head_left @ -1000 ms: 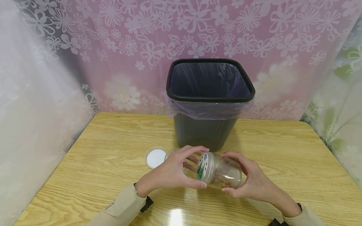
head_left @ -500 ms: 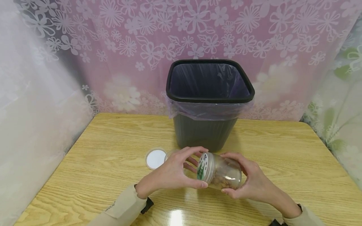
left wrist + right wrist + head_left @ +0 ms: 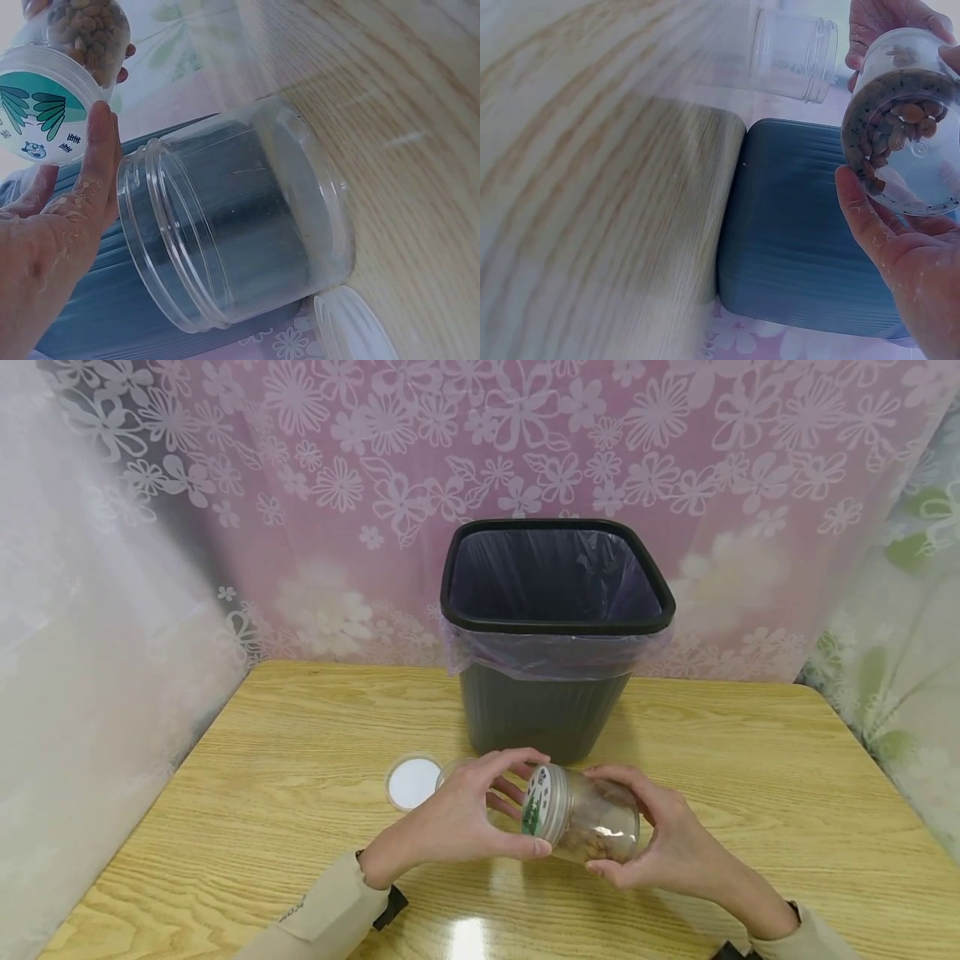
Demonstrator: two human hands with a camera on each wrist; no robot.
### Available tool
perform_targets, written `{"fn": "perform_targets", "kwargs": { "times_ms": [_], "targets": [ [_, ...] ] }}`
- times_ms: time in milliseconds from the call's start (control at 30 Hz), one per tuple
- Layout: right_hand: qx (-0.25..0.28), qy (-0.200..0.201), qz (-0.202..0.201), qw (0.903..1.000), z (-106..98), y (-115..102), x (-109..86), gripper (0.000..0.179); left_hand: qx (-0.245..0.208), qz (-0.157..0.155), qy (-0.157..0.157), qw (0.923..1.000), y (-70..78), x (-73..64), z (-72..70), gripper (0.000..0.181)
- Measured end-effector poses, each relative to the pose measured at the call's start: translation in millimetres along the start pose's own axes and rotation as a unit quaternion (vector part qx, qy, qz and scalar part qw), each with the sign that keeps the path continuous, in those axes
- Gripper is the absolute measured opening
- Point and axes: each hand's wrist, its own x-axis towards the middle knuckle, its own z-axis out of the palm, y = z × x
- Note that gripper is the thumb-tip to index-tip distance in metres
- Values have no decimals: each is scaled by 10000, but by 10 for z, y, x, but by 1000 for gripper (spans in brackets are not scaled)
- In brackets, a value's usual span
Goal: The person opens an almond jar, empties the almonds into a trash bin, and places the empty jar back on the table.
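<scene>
A clear jar [image 3: 603,818] lies tilted on its side above the table, its lid pointing left. My right hand [image 3: 667,839] grips its body near the base. The fingers and thumb of my left hand [image 3: 461,818] curl round the edge of its lid [image 3: 538,806], which carries a white and green label. Inside are brown pieces [image 3: 88,34] like nuts or seeds; in the right wrist view they rest against the wall, with dark specks round the base. Mostly hidden behind my left hand in the head view, a second clear jar [image 3: 232,232] stands lidless on the table.
A dark grey bin [image 3: 543,714] with a purple liner stands just beyond my hands. A loose lid [image 3: 414,782] with a white inside lies left of the lidless jar. Flowered curtains [image 3: 360,527] surround the wooden table [image 3: 225,827].
The jar's lid label has turned slightly between the earlier frames and now. Both hands stay in nearly the same place, and the other things have not moved.
</scene>
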Motion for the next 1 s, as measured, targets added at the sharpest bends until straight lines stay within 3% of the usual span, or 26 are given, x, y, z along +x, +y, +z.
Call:
{"fn": "perform_targets", "kwargs": {
  "times_ms": [1000],
  "targets": [
    [-78,30,-42,10000,7,18,-15,92,-183,-237,-60,9995,-18,14,28,79]
  ]
}}
